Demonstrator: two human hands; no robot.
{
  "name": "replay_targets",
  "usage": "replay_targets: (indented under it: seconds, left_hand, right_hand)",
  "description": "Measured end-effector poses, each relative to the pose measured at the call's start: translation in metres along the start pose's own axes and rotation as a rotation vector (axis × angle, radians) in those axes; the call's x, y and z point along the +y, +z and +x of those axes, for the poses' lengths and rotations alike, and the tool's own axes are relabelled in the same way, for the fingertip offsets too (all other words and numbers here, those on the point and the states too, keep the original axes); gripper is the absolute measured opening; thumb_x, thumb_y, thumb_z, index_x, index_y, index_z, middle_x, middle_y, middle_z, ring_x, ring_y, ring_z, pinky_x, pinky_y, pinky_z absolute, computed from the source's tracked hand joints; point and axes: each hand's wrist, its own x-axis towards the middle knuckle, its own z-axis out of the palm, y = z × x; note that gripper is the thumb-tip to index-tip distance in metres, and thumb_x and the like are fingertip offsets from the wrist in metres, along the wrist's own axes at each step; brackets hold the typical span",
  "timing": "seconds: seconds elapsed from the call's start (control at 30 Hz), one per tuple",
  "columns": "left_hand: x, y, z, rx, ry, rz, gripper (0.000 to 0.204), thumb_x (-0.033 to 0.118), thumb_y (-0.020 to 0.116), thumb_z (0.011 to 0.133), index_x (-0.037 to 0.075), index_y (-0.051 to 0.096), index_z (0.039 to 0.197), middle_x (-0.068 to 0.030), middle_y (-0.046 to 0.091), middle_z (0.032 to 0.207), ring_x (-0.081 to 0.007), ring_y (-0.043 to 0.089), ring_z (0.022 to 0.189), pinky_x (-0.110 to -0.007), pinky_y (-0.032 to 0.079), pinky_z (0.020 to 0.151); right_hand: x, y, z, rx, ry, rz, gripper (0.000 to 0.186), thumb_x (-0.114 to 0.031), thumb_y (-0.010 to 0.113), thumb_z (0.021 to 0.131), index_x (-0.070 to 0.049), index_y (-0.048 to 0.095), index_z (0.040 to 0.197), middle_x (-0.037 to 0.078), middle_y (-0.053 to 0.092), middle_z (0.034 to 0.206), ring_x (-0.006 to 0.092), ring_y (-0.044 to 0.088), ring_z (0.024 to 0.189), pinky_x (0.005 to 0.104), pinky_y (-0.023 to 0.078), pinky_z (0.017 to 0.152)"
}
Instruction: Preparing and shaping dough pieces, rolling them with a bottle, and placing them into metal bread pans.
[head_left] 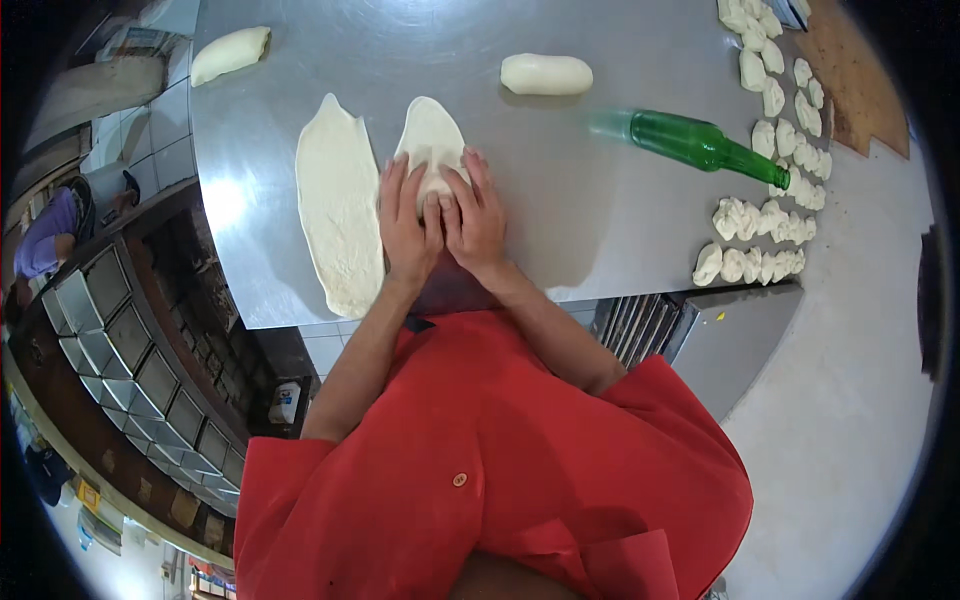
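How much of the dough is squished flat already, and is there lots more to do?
One long flat dough sheet already lies stretched on the steel table. Both hands, left hand and right hand, are pressing a second oval piece flat. Two thick dough logs look untouched, and many small dough lumps wait near the green bottle. So lots remains.

Upper centre: brushed steel worktop (620,220) with a bright glare patch near its left edge. Upper right: brown board (850,75). Right and lower right: pale grey floor (850,420). Left: dark counter holding a row of steel trays (150,370); white wall tiles (150,130) above. Far left: seated person in purple (45,240).
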Motion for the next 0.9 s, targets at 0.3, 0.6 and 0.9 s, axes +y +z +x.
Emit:
replay_targets:
  seconds: [0.3, 0.6, 0.9]
  left_hand:
    - [-0.006, 0.019, 0.045, 0.123, -0.149, -0.217, 0.033, 0.015, 0.052, 0.106, 0.002, 0.064, 0.134, -0.0205, 0.055, 0.150, -0.0366, 0.058, 0.132, -0.040, 0.047, 0.110]
    - [0.001, 0.018, 0.116, 0.238, -0.234, -0.291, 0.029, 0.014, 0.049, 0.107, 0.002, 0.067, 0.127, -0.0169, 0.067, 0.133, -0.0348, 0.062, 0.121, -0.042, 0.048, 0.104]
    - [-0.005, 0.013, 0.167, -0.046, -0.283, -0.225, 0.030, 0.015, 0.045, 0.108, 0.002, 0.064, 0.127, -0.0199, 0.063, 0.134, -0.0385, 0.057, 0.126, -0.044, 0.045, 0.107]
  right_hand:
    - [0.003, 0.020, 0.050, 0.104, 0.131, 0.236, 0.033, -0.017, 0.054, 0.105, -0.002, 0.065, 0.132, 0.024, 0.059, 0.146, 0.0410, 0.060, 0.131, 0.0445, 0.050, 0.105]
    - [0.011, 0.033, 0.116, 0.188, 0.157, 0.382, 0.025, -0.014, 0.055, 0.105, 0.000, 0.069, 0.121, 0.019, 0.068, 0.131, 0.0378, 0.064, 0.119, 0.0423, 0.051, 0.102]
    - [0.021, 0.040, 0.163, 0.086, 0.219, 0.335, 0.015, -0.012, 0.061, 0.101, -0.001, 0.069, 0.109, 0.013, 0.071, 0.114, 0.0339, 0.065, 0.104, 0.0416, 0.052, 0.093]
